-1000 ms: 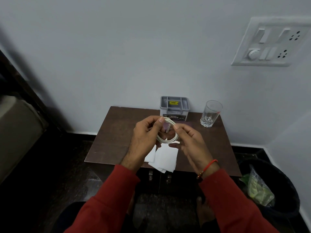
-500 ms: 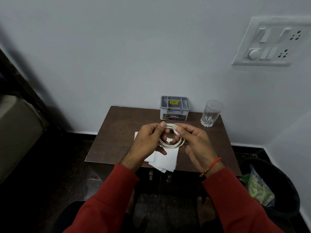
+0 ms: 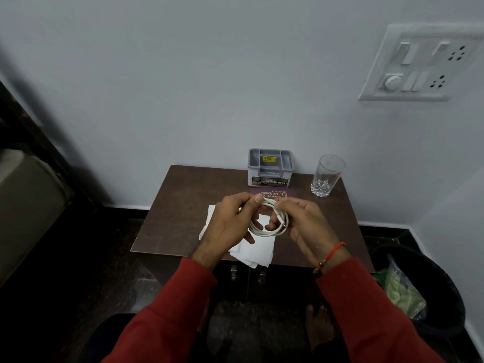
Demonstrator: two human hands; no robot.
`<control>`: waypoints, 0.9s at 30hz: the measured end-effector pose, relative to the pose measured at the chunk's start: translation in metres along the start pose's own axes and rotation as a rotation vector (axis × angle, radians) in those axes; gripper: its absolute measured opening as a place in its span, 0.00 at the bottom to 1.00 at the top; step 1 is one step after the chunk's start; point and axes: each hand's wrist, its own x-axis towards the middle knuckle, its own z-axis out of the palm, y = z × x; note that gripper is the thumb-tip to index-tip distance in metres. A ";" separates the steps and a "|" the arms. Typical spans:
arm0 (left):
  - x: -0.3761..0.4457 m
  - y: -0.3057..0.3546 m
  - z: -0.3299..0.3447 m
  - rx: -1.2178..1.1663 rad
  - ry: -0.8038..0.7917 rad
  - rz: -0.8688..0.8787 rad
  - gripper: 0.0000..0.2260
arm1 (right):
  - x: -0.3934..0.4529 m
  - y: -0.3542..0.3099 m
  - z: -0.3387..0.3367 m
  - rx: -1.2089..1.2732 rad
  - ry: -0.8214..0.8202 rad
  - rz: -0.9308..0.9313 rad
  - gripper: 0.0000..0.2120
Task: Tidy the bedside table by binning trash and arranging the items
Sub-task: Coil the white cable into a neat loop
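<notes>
A coiled white cable [image 3: 272, 226] hangs between both hands above the middle of the brown bedside table [image 3: 178, 205]. My left hand [image 3: 227, 226] pinches the coil's top left with thumb and forefinger. My right hand [image 3: 306, 226] grips its right side, with the plug end lying across the loop. Crumpled white paper [image 3: 255, 251] lies on the table under the hands, near the front edge. A maroon spectacle case [image 3: 275, 193] marked "Prince Opticals" lies just behind the hands, mostly hidden by them.
A grey plastic organiser [image 3: 269, 166] stands at the table's back edge against the wall, and a clear glass [image 3: 326, 175] stands to its right. A black bin [image 3: 429, 284] with a green plastic wrapper inside sits on the floor at the right. A switchboard [image 3: 419, 64] is on the wall.
Both hands have lowered with the cable coil, closer to the table and the paper. The coil has tilted flatter, and the spectacle case behind the hands has come into sight.
</notes>
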 end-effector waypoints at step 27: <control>0.008 -0.001 -0.029 -0.597 -0.127 -0.080 0.13 | -0.004 -0.003 0.006 -0.095 0.044 -0.221 0.13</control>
